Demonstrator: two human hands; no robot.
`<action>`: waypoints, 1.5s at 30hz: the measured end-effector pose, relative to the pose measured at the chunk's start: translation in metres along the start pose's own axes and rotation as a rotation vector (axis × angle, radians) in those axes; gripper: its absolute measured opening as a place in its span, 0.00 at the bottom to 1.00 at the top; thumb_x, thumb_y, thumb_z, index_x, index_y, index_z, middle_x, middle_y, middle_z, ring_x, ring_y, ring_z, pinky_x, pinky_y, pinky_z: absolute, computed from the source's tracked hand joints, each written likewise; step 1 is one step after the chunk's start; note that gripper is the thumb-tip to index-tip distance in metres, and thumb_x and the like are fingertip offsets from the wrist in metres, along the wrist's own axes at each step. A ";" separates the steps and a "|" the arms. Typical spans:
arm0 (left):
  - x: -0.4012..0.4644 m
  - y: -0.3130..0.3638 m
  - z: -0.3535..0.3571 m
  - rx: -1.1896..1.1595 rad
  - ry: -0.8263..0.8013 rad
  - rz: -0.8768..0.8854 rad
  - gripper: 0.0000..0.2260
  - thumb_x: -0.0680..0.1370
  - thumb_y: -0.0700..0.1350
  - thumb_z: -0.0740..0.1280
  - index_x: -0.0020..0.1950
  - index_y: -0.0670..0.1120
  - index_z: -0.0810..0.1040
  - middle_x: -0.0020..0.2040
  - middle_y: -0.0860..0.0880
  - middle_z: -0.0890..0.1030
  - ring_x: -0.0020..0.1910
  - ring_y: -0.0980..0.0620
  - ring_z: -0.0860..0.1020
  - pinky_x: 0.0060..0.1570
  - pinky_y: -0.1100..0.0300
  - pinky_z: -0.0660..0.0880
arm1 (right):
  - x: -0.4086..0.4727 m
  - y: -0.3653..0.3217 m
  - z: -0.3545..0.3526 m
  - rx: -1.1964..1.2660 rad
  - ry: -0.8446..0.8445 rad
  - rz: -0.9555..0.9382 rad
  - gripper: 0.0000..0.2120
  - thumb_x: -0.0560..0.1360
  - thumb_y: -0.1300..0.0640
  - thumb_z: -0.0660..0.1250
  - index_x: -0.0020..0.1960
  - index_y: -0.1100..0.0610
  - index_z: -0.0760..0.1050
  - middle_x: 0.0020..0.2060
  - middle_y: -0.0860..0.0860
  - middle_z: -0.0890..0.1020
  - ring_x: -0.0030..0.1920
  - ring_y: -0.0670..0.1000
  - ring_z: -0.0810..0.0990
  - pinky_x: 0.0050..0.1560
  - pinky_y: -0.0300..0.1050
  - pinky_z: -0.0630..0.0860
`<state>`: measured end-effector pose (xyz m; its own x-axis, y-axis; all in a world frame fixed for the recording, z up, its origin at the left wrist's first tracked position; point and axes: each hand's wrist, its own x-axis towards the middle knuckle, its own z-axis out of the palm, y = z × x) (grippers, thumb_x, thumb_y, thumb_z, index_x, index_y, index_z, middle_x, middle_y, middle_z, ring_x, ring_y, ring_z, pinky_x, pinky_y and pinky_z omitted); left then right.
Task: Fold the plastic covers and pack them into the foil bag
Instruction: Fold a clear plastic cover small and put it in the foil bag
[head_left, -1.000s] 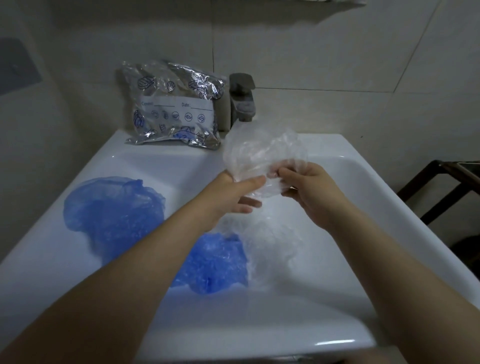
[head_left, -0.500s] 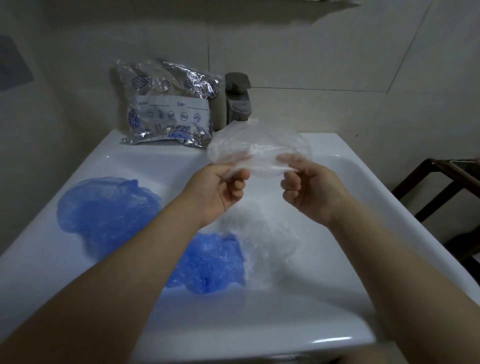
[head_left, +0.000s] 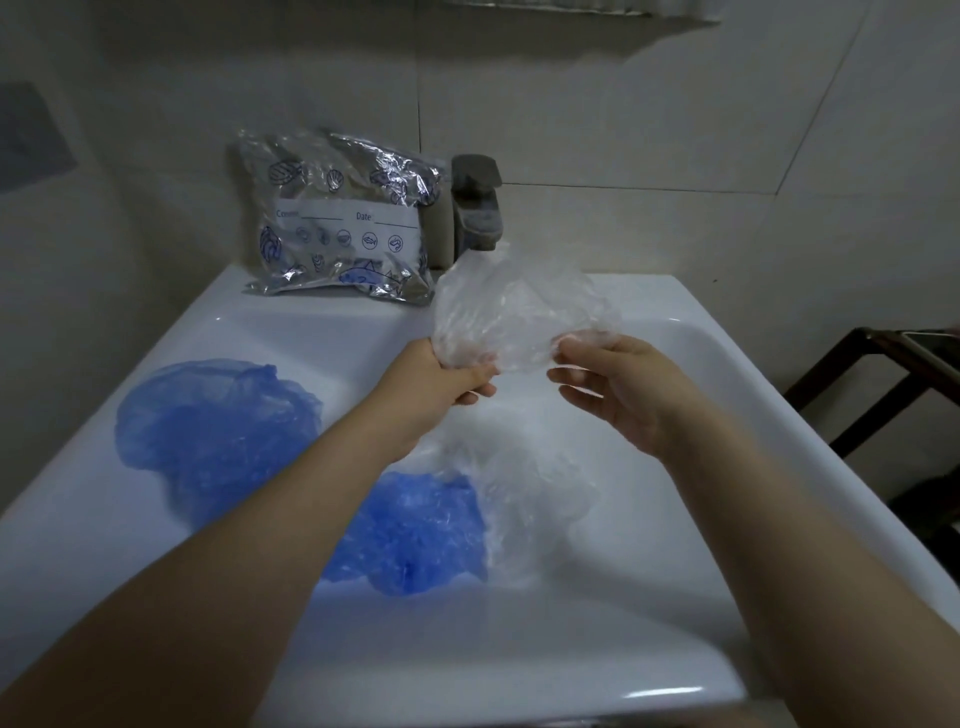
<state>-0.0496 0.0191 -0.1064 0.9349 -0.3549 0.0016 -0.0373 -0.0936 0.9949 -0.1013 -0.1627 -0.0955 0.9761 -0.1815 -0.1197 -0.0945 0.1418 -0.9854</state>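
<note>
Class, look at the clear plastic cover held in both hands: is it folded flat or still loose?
Loose. The clear cover billows up crumpled above the left hand and right hand, which pinch its lower edge; no flat fold shows.

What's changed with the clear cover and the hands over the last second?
The clear cover has gone from bunched to spread wider between the hands. The left hand still pinches its left edge; the right hand has shifted its grip to the right edge, lower fingers loosened. The blue covers and foil bag stayed put.
</note>
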 end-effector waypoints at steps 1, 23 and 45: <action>0.000 -0.001 0.001 0.004 0.005 0.013 0.05 0.75 0.35 0.67 0.44 0.45 0.79 0.36 0.49 0.81 0.32 0.60 0.80 0.38 0.69 0.77 | 0.000 -0.001 0.000 -0.018 0.027 -0.013 0.02 0.76 0.60 0.66 0.47 0.57 0.78 0.41 0.50 0.82 0.43 0.48 0.80 0.46 0.41 0.77; -0.009 0.013 -0.032 -0.177 -0.417 -0.022 0.14 0.71 0.30 0.62 0.34 0.42 0.84 0.31 0.45 0.81 0.29 0.52 0.78 0.32 0.63 0.77 | 0.001 -0.004 -0.039 -0.139 -0.419 -0.247 0.05 0.60 0.62 0.74 0.35 0.60 0.82 0.32 0.53 0.83 0.34 0.50 0.82 0.38 0.40 0.78; 0.002 -0.002 -0.029 -0.244 -0.283 -0.027 0.07 0.71 0.34 0.66 0.45 0.44 0.76 0.41 0.47 0.85 0.45 0.53 0.83 0.44 0.64 0.79 | 0.001 -0.003 -0.019 -0.161 -0.152 -0.064 0.08 0.75 0.70 0.62 0.47 0.61 0.78 0.38 0.55 0.80 0.37 0.50 0.79 0.42 0.39 0.79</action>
<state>-0.0369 0.0459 -0.1053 0.7984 -0.6018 -0.0185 0.1026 0.1057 0.9891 -0.1037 -0.1816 -0.0951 0.9982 -0.0351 -0.0486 -0.0495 -0.0243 -0.9985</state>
